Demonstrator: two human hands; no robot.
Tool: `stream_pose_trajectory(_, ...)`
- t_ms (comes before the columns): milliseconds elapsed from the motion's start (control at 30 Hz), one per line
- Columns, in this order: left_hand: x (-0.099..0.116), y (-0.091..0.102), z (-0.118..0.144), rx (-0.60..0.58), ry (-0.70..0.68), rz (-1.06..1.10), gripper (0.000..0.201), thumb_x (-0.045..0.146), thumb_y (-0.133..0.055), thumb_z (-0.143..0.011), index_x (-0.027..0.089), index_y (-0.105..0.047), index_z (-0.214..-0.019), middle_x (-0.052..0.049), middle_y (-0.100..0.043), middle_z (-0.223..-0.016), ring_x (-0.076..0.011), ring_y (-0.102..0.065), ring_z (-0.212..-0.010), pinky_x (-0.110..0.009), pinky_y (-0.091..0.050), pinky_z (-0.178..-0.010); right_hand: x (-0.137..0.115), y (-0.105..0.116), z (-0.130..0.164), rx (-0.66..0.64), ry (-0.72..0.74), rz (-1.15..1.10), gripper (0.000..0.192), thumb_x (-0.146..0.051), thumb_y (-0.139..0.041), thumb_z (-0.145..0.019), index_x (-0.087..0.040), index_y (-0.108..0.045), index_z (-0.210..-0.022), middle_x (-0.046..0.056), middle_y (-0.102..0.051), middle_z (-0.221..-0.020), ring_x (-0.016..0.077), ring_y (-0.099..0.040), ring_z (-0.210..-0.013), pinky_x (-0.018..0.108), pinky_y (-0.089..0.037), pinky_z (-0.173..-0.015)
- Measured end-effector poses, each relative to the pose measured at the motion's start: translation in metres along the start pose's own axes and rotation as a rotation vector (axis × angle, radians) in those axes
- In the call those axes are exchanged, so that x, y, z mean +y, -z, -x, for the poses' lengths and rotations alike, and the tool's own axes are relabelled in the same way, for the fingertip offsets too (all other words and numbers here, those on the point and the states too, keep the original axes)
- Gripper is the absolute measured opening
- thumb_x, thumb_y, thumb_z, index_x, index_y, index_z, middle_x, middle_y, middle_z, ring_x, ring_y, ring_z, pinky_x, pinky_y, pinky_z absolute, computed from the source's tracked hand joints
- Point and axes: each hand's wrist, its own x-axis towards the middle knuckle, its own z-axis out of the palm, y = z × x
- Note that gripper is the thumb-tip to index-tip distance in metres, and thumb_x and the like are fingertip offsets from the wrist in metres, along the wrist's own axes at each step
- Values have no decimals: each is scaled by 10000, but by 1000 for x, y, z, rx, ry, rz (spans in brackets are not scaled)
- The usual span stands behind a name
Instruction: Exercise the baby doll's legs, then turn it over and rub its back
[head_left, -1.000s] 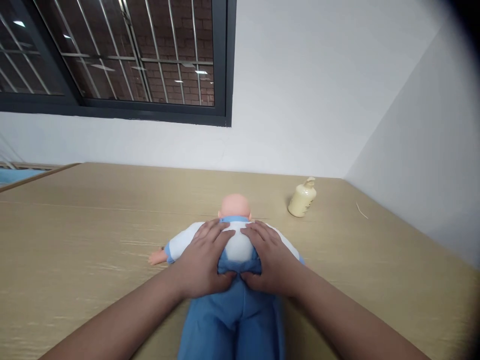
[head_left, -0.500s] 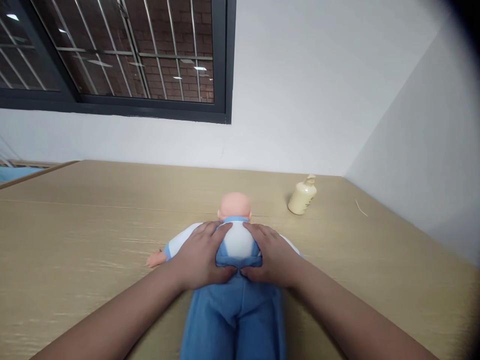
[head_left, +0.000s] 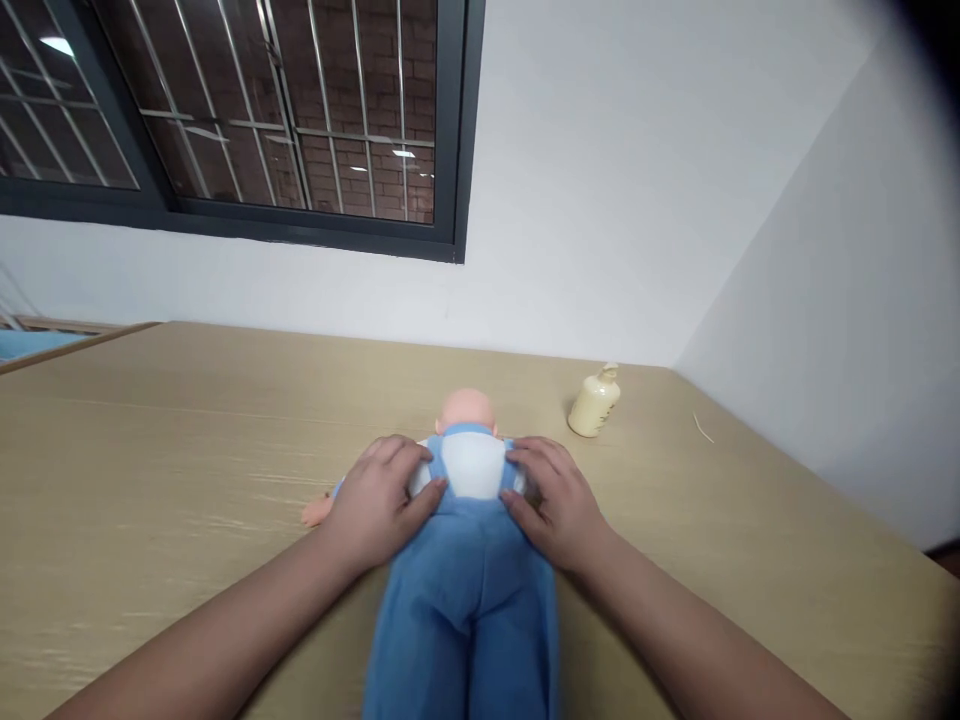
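The light wood-grain counter (head_left: 187, 440) carries all items. A plastic baby doll in blue fabric overalls and a white shirt (head_left: 469, 560) lies face down at centre, head toward the far wall. The left hand (head_left: 379, 505) presses flat on the doll's left flank, fingers spread; the right hand (head_left: 555, 500) does likewise on the right flank. A cream pump bottle (head_left: 592, 405) stands far right, well apart.

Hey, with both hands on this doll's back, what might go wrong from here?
The doll lies face down on the table, so pressure from the left hand and right hand may push its face against the wood. Its small arm sticks out sideways and might twist. A wide right sweep might tip the cream bottle.
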Motion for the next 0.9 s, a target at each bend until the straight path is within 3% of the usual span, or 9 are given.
stream_pose_trajectory(67, 2, 10, -2, -123, 70, -53, 481, 526, -369, -982, 193, -655, -783, -83, -666, -790, -252, -623, -784, -371, -459, -700, -6, 7, -1, 17, -69, 8, 338, -377, -574, -915, -181, -603, -1189, 131, -660, -1150, 280, -600, -1100, 439, -478, -963)
stream_pose_trajectory(133, 1, 18, -2, -274, 145, -91, 632, 600, -262, -985, 206, -616, -641, -75, -638, -661, -242, -597, -643, -349, -388, -581, -14, 18, -4, -103, -189, 9, 393, -414, -546, -934, -203, -563, -1265, 82, -699, -978, 255, -651, -920, 396, -508, -827)
stream_pose_trajectory(267, -6, 21, 1, -460, 198, -40, 744, 721, -213, -932, 203, -688, -687, -116, -700, -728, -289, -644, -703, -356, -389, -600, -35, 36, -10, -425, -423, 32, 720, -582, -494, -943, -243, -276, -1539, 39, -711, -823, 258, -667, -779, 341, -465, -665)
stream_pose_trajectory(400, -13, 16, 6, -560, 166, 94, 755, 778, -248, -886, 204, -719, -751, -123, -730, -823, -305, -663, -780, -365, -432, -665, -53, 35, -8, -570, -453, 76, 886, -690, -470, -908, -248, -118, -1591, 73, -717, -856, 293, -681, -832, 339, -440, -664)
stream_pose_trajectory(633, -12, 8, 9, -565, 211, 273, 691, 819, -376, -826, 192, -655, -903, -136, -727, -992, -337, -671, -882, -381, -448, -707, -58, 16, 1, -511, -524, 40, 952, -673, -545, -875, -259, -78, -1595, 122, -735, -1072, 346, -700, -965, 391, -473, -713)
stream_pose_trajectory(767, -6, 4, 9, -482, 202, 320, 598, 753, -497, -810, 179, -621, -920, -123, -714, -990, -319, -671, -871, -354, -451, -674, -52, 10, 4, -423, -573, 1, 954, -646, -581, -867, -264, -91, -1592, 149, -627, -1334, 360, -665, -1100, 418, -489, -789)
stream_pose_trajectory(900, 0, 1, 10, -396, 167, 365, 487, 659, -595, -805, 188, -590, -929, -94, -703, -995, -303, -665, -895, -349, -463, -699, -49, 7, 8, -372, -602, -20, 930, -624, -591, -868, -280, -109, -1585, 129, -566, -1416, 355, -613, -1199, 428, -490, -848)
